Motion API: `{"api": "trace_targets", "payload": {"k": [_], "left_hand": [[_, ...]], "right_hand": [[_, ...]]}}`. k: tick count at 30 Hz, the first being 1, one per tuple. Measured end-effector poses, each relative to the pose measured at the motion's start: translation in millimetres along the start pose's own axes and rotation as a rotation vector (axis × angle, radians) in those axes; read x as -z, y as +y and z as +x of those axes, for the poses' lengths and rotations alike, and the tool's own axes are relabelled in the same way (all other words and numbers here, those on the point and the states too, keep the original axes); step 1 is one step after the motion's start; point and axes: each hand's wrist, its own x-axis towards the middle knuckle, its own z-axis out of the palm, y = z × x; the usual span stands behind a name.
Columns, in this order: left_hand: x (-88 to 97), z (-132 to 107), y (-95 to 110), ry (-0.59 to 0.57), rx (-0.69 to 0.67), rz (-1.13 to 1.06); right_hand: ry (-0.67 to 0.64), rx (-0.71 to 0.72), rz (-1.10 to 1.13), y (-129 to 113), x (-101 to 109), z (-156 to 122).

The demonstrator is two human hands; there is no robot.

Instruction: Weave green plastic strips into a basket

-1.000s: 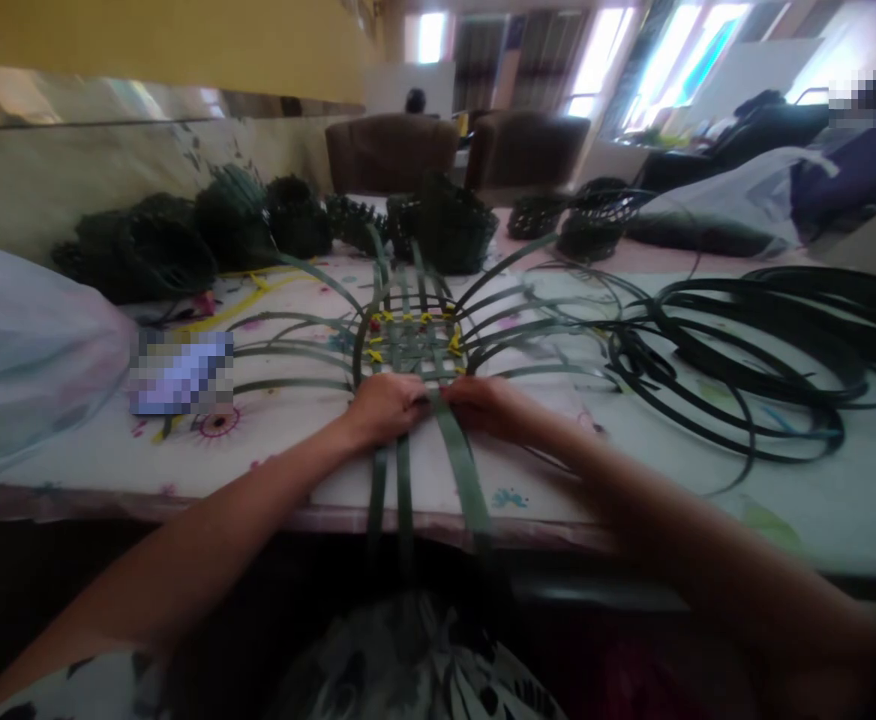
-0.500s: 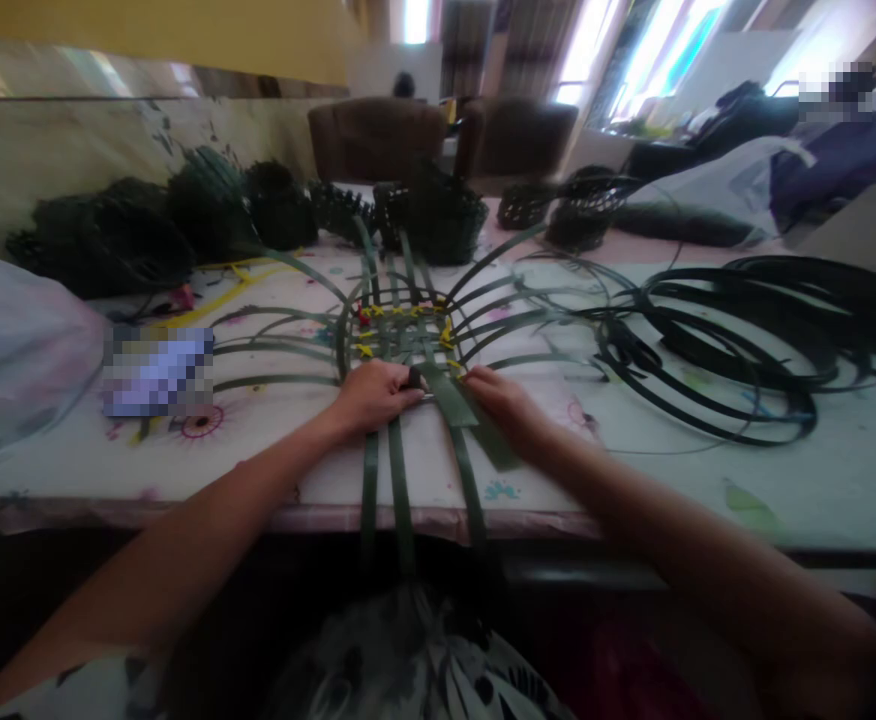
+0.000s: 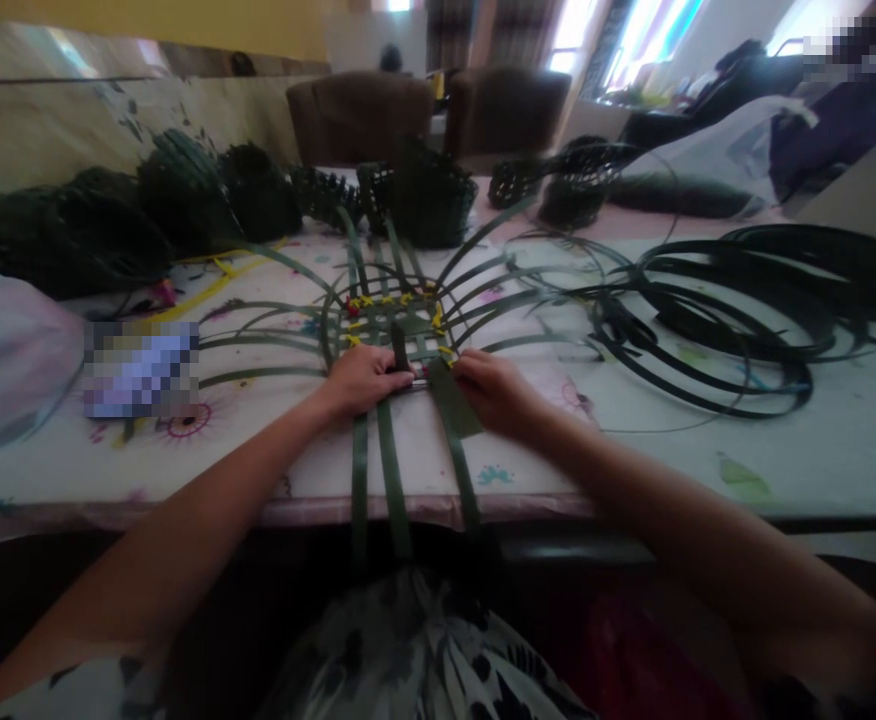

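Note:
A flat woven square of dark green strips (image 3: 393, 325) with small yellow clips along its edges lies on the table in front of me. Long loose strips run out from it on every side, and three hang over the near table edge (image 3: 378, 470). My left hand (image 3: 363, 378) rests closed at the weave's near edge, pinching a short upright strip end. My right hand (image 3: 494, 390) is closed on a wide green strip end (image 3: 453, 400) just right of it. The two hands nearly touch.
Coils of dark strip (image 3: 745, 310) sprawl across the right of the floral tablecloth (image 3: 633, 450). Several dark woven baskets (image 3: 183, 205) line the far edge. A clear plastic bag (image 3: 3, 360) sits at left, another bag (image 3: 723, 150) at far right. Brown armchairs (image 3: 363, 115) stand behind.
My right hand has pulled a wide strip end up from the weave's near edge and drawn it slightly toward me. A short strip end now stands upright at my left hand's fingers.

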Motion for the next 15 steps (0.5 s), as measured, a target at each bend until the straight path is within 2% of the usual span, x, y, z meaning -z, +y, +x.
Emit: {"api": "trace_targets", "payload": {"k": [9,12,15], "left_hand": [[-0.4,4,-7,-0.009,-0.042,0.052],[-1.1,4,-7,-0.005,-0.040,0.053],[-1.5,4,-6,0.009,-0.032,0.059]], "right_hand": [[-0.054,-0.023,-0.069,2,-1,-3],[-0.053,-0.056,-0.135,-4,0,-5],[-0.115,-0.124,-0.200,-14,2,-4]]}}
